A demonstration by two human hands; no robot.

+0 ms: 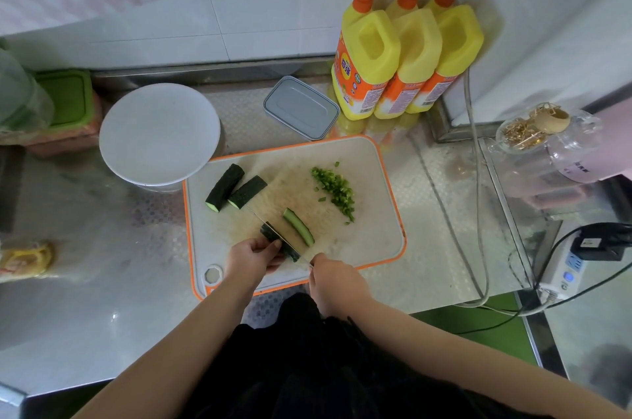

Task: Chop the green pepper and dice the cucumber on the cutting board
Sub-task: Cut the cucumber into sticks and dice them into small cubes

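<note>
The three yellow pump bottles (407,52) behind the cutting board (372,213) carry orange labels with print too small for me to read; the pink appliance (588,152) to the board's right has writing I can't make out either. On the board, my left hand (251,256) curls its fingers around a dark cucumber piece (278,240) near the front edge, its long axis running diagonally from back-left to front-right. My right hand (333,278) grips the knife (273,228), the blade lying along that piece, tip toward the board's back-left. A cucumber strip (299,226) lies just right of the blade, parallel to it. Two more cucumber chunks (236,187) sit at the board's back-left, cut ends facing front-left. Chopped green pepper (335,187) is piled toward the board's back-right.
</note>
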